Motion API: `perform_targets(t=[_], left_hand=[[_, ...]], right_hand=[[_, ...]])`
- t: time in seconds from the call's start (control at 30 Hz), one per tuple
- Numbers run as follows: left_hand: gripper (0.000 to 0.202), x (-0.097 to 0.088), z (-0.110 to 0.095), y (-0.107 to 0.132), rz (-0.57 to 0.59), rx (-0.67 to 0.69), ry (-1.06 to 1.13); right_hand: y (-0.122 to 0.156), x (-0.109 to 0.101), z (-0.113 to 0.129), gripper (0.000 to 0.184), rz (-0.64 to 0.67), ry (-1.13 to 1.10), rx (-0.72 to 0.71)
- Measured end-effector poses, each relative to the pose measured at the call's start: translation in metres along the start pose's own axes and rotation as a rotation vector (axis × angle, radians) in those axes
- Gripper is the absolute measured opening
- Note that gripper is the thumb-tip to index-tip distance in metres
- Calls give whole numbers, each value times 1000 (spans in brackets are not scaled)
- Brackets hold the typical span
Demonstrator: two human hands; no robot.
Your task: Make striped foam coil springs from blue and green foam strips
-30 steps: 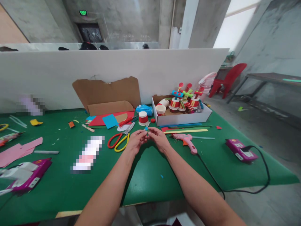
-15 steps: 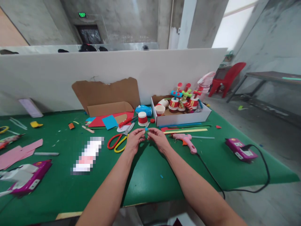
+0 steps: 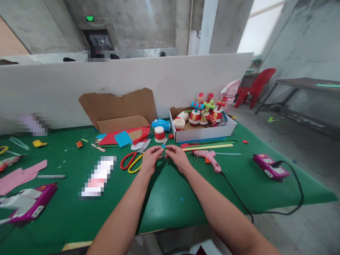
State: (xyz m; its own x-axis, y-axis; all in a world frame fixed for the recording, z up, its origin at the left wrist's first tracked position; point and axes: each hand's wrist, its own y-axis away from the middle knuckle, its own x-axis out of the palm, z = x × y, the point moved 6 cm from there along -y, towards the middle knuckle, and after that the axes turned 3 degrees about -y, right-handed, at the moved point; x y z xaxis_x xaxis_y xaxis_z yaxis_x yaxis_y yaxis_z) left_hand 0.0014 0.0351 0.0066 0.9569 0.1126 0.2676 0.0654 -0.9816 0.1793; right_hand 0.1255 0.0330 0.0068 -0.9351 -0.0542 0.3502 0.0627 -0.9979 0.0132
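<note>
A small piece of blue paper (image 3: pixel 163 146) is pinched between the fingertips of both hands, above the green table. My left hand (image 3: pixel 152 158) is closed on its left side, and my right hand (image 3: pixel 177 157) is closed on its right side. Just left of my left hand lie scissors (image 3: pixel 136 156) with one red and one yellow handle. Behind my hands stands an upside-down paper cup (image 3: pixel 159 134) with a red band. To the right of my right hand rests a pink glue gun (image 3: pixel 209 158).
A white box (image 3: pixel 204 134) holds paper-cup figures at the back right. Behind are red paper (image 3: pixel 113 138), a blue square (image 3: pixel 123 139) and cardboard (image 3: pixel 119 106). Purple power strips (image 3: pixel 271 167) lie at both sides; the glue gun's black cord (image 3: pixel 236 196) crosses the right edge.
The camera view has shifted slightly, so the whole scene sits a little further left. Both hands keep their pinch on the blue paper, with only slight finger movement.
</note>
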Motion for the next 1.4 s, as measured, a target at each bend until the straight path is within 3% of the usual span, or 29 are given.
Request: perform_targets(t=[0.23,0.37,0.53,0.7,1.07,1.4], left_hand=[[38,0,1,-1,10,27,-20],[33,0,-3,-2,19,112,-95],[21,0,-14,1,5,270,-310],[13,4,-28,7,15,528,-577],[14,13,-39,21,93,946,-870],[23,19,-38,26,179,1157,-1069]], right_hand=[[-1,0,-3,25,7,6,5],[-1,0,-5,25,9,-21,25],[0,-1,-5,24,2,-64,50],[0,-2,-4,24,18,-87,60],[1,-4,-5,17,10,-100,91],[0,-5,-4,19,5,-98,91]])
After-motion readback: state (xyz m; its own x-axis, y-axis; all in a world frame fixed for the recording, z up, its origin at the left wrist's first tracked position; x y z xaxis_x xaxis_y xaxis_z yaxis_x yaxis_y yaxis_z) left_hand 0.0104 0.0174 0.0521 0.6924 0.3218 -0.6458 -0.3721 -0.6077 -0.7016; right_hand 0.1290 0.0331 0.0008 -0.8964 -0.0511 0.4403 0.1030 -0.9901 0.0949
